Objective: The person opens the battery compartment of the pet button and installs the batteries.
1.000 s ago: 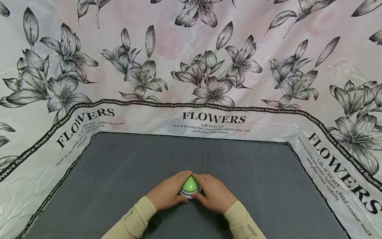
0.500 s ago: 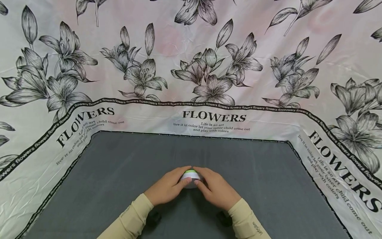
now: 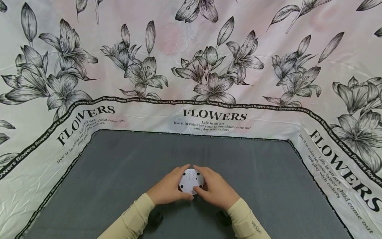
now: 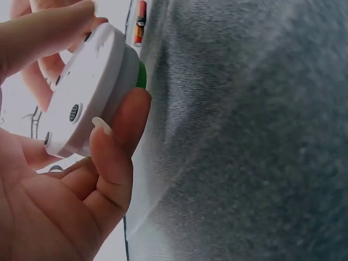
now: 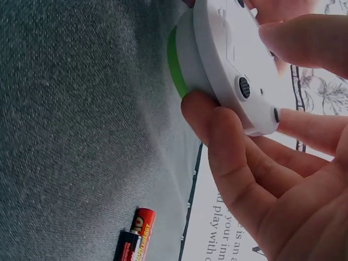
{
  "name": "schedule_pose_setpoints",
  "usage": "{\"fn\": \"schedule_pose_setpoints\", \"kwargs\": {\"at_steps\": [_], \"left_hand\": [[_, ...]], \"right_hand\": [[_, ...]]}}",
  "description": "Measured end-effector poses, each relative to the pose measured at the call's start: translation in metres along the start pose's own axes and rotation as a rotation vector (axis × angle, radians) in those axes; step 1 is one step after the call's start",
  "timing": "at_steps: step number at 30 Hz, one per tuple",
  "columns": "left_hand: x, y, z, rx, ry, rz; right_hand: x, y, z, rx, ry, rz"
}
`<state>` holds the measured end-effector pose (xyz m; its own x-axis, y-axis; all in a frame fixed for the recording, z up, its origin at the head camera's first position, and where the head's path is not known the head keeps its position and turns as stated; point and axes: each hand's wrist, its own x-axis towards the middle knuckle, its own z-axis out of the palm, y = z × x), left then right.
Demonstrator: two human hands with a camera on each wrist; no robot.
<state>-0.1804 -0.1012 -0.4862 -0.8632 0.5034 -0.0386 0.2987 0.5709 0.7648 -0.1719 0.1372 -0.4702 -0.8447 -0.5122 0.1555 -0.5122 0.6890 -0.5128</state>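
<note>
A round white push button [image 3: 188,180] with a green dome is held between both hands, just above the grey cloth. Its white underside, with speaker holes and dark round feet, is turned up toward the head view. My left hand [image 3: 165,190] grips the left side, fingers curled round the rim. From the right, my right hand [image 3: 219,190] grips the other side, its thumb on the underside. In the left wrist view the green dome [image 4: 142,75] shows only as a sliver facing the cloth. A battery cover outline is visible on the button's base [image 5: 247,49].
Red-and-black batteries [image 5: 142,228] lie on the grey cloth [image 3: 125,159] in the right wrist view; one battery [image 4: 140,24] also shows in the left wrist view. Behind the cloth's dark area runs a white border [image 3: 143,119] printed with flowers and lettering.
Both hands have lifted the push button and turned it over: its green dome faced up at first, then its side showed, and now the underside faces up.
</note>
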Motion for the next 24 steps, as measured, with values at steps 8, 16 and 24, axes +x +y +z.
{"fn": "schedule_pose_setpoints", "kwargs": {"at_steps": [8, 16, 24], "left_hand": [[0.002, -0.005, 0.004, 0.030, -0.052, 0.002], [0.000, -0.003, 0.003, 0.034, -0.028, 0.020], [0.000, -0.006, 0.002, 0.034, -0.018, 0.044]], "right_hand": [[0.003, 0.000, 0.006, -0.015, -0.029, 0.028], [0.002, -0.002, 0.010, -0.108, 0.021, -0.022], [0.003, -0.003, 0.012, -0.240, 0.084, -0.082]]}}
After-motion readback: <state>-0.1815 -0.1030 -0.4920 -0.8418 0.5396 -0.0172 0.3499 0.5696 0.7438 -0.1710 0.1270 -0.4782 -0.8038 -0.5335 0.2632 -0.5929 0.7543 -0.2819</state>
